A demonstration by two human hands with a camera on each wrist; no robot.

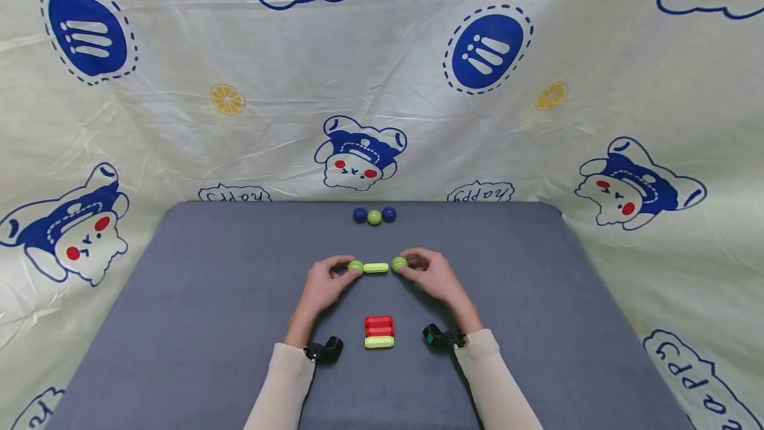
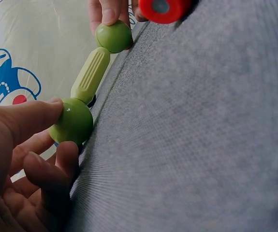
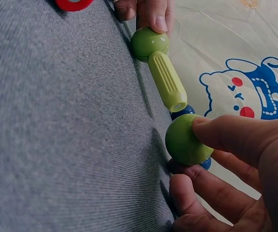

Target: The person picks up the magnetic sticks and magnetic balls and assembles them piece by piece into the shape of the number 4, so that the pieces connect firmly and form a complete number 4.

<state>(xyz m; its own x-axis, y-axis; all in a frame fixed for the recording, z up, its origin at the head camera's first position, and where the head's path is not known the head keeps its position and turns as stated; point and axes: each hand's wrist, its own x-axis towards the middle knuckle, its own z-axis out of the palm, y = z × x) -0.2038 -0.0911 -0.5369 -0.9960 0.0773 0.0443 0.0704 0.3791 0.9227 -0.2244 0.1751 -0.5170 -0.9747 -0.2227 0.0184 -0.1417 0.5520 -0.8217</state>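
My left hand pinches a green ball between thumb and fingers. One end of a ribbed yellow-green rod touches that ball. Off the rod's other end, a second green ball is pinched by my right hand. A small gap parts this ball from the rod's end, plain in the right wrist view, where the rod points toward the right-held ball. Both hands are low over the grey table.
Nearer me lie two red rods beside a yellow-green rod. At the table's far edge, a green ball sits between two blue balls. A printed cloth hangs behind.
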